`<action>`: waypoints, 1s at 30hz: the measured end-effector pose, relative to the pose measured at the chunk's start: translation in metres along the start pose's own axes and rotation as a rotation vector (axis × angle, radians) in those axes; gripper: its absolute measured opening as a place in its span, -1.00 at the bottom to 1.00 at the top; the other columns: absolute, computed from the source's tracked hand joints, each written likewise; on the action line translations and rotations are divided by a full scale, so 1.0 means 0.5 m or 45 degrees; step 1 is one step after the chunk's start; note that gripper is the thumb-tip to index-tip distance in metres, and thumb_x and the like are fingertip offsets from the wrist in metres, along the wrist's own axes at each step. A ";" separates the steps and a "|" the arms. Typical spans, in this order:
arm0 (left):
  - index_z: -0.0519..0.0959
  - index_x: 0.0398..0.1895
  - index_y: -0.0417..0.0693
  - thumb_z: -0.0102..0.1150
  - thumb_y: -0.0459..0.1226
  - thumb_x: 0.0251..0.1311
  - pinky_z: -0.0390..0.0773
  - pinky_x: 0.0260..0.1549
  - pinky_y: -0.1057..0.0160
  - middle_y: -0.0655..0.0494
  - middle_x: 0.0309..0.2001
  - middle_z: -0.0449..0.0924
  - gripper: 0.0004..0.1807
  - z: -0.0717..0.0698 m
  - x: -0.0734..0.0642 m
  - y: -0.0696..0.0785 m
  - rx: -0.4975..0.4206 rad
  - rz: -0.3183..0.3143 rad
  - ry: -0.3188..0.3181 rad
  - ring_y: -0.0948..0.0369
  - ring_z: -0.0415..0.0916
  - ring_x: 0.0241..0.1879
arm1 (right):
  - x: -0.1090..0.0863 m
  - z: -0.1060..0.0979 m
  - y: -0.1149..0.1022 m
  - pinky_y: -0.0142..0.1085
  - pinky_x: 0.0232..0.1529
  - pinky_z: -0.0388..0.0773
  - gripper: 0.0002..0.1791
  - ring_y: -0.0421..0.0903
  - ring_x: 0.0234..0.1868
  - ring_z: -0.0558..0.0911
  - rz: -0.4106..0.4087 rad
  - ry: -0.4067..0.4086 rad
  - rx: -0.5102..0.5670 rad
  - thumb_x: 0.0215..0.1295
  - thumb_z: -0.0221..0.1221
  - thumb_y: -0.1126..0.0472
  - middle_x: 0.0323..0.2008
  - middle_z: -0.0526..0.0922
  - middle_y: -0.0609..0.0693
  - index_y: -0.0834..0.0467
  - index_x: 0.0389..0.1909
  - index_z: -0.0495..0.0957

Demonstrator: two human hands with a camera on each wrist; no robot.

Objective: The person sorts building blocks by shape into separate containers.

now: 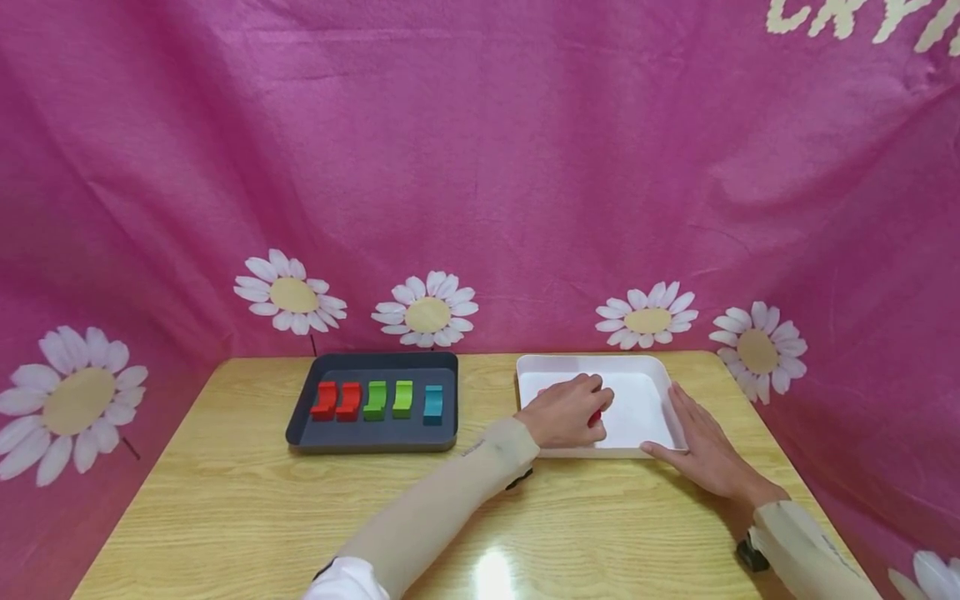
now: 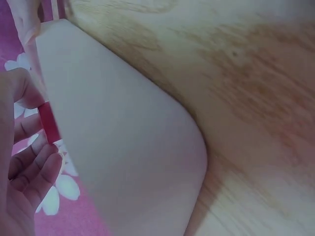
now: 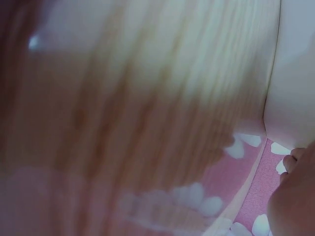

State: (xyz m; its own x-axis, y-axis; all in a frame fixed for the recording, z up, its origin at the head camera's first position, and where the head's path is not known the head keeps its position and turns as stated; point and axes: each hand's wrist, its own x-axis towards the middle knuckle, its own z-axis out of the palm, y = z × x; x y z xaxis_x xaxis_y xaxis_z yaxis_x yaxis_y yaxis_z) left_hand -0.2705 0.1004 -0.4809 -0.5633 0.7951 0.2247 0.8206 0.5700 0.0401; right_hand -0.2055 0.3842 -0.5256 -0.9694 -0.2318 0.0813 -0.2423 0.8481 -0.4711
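Note:
My left hand (image 1: 568,411) reaches over the white tray (image 1: 637,425) and pinches a red block (image 1: 595,418) between thumb and fingers. The left wrist view shows the same red block (image 2: 48,123) at the thumb, beside the tray's outer wall (image 2: 123,123); most of it is hidden by the hand and tray. A small bit of red (image 1: 542,392) peeks out behind the left hand, inside the tray. My right hand (image 1: 708,454) rests against the tray's right side with its fingers extended along the rim and its thumb at the front right corner.
To the left lies a dark grey tray (image 1: 405,437). In it is a row of curved blocks: two red (image 1: 325,402), one green (image 1: 375,402), one yellow-green (image 1: 402,400) and one blue (image 1: 433,405). A pink flowered cloth (image 1: 480,208) hangs behind the wooden table (image 1: 315,517).

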 end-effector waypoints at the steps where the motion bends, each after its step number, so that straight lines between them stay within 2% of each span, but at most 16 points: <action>1: 0.50 -0.22 0.12 0.20 -0.21 0.26 0.38 -0.54 0.46 0.28 -0.26 0.39 -0.91 0.003 0.001 0.000 0.007 -0.003 0.002 0.33 0.37 -0.25 | 0.000 0.000 -0.001 0.43 0.59 -0.19 0.32 0.46 0.66 -0.07 -0.003 0.002 0.000 0.39 0.34 -0.28 0.73 -0.21 0.32 0.24 0.75 -0.32; 8: 0.52 -0.26 0.09 0.22 -0.21 0.26 0.40 -0.40 0.48 0.25 -0.26 0.46 -0.93 0.010 0.009 -0.002 0.061 0.009 -0.003 0.30 0.45 -0.23 | 0.001 0.000 0.001 0.43 0.59 -0.17 0.31 0.45 0.66 -0.07 -0.010 0.014 -0.006 0.39 0.34 -0.26 0.73 -0.20 0.32 0.24 0.75 -0.31; 13: 0.55 -0.24 0.07 0.21 -0.22 0.28 0.43 -0.33 0.46 0.22 -0.24 0.47 -0.95 0.015 0.012 -0.003 0.047 0.004 -0.039 0.28 0.47 -0.20 | 0.001 0.000 0.003 0.43 0.59 -0.17 0.30 0.44 0.66 -0.07 -0.021 0.013 -0.001 0.40 0.34 -0.26 0.74 -0.23 0.29 0.24 0.75 -0.31; 18: 0.58 -0.21 0.05 0.22 -0.23 0.28 0.46 -0.33 0.45 0.21 -0.23 0.49 -0.93 0.027 0.016 -0.007 0.023 0.005 -0.040 0.27 0.50 -0.19 | 0.000 0.000 0.002 0.43 0.59 -0.16 0.28 0.44 0.67 -0.07 -0.033 0.016 0.016 0.42 0.33 -0.25 0.75 -0.25 0.25 0.25 0.75 -0.30; 22: 0.59 -0.23 0.04 0.23 -0.23 0.28 0.48 -0.36 0.44 0.19 -0.25 0.49 -0.95 0.033 0.018 -0.009 0.016 0.006 -0.028 0.27 0.50 -0.22 | -0.001 -0.001 0.000 0.45 0.58 -0.17 0.29 0.45 0.66 -0.07 -0.021 0.009 0.024 0.41 0.33 -0.27 0.74 -0.22 0.29 0.25 0.75 -0.30; 30: 0.59 -0.22 0.03 0.20 -0.24 0.30 0.49 -0.35 0.43 0.19 -0.24 0.49 -0.95 0.032 0.018 -0.007 0.022 0.000 -0.039 0.26 0.50 -0.21 | 0.000 -0.001 0.000 0.44 0.59 -0.19 0.31 0.44 0.67 -0.09 0.009 -0.008 0.011 0.39 0.33 -0.28 0.74 -0.22 0.30 0.23 0.75 -0.32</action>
State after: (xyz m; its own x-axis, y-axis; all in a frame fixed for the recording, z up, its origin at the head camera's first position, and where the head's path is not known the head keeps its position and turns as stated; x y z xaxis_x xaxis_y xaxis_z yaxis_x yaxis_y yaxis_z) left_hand -0.2799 0.1091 -0.4946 -0.5665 0.8007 0.1947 0.8188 0.5737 0.0230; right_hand -0.2054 0.3845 -0.5252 -0.9708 -0.2289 0.0720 -0.2349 0.8458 -0.4790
